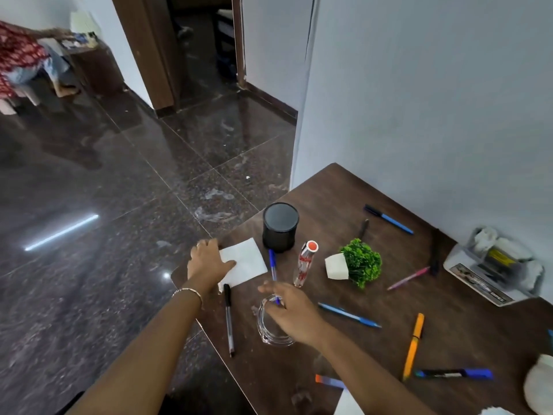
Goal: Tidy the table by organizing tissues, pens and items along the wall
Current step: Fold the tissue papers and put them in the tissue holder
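Note:
My left hand (208, 260) lies flat on the left part of a folded white tissue (250, 263) near the table's left edge. My right hand (291, 311) hovers with relaxed fingers over a clear glass ashtray (270, 327) and the lower end of a blue pen (273, 266). Several pens lie scattered on the brown table (329, 187): a black pen (229, 319), a blue pen (348, 315), an orange pen (414, 344), a pink pen (408, 278), another blue pen (389, 219) by the wall. A black pen holder (280, 226) stands upright.
A small potted plant (356, 263) lies on its side mid-table. A red-and-white capped tube (305, 263) lies beside it. A white tray with crumpled tissues (496, 265) sits against the wall at right. A marker (454, 373) lies near the front. A person (21, 55) sits far left.

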